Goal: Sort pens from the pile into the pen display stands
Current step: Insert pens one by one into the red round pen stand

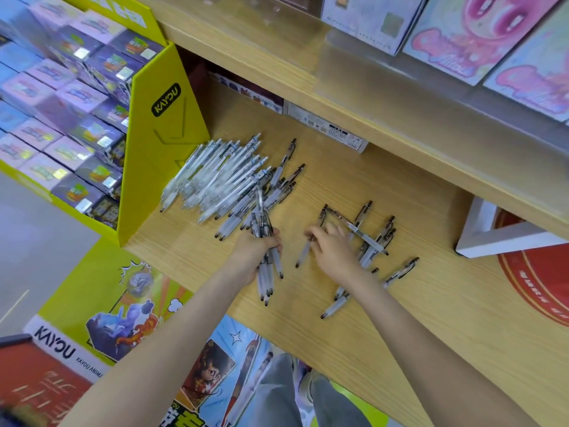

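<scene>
A big pile of clear and white pens [224, 177] lies on the wooden shelf [431, 303], against a yellow cardboard stand. My left hand [257, 252] grips a bundle of clear pens [266, 272], tips pointing toward me. My right hand [332, 251] reaches over a smaller scatter of dark-tipped pens [374, 238], its fingertips pinching one pen [304, 251] at its upper end. Several more loose pens [337, 300] lie under and beside my right wrist. No pen display stand is clearly in view.
The yellow KAYOU card display [157, 143] with purple boxes bounds the left side. A white box [498, 232] and a red round mat [542, 272] sit at the right. An upper shelf edge [369, 97] overhangs the back, with boxes stored beneath it.
</scene>
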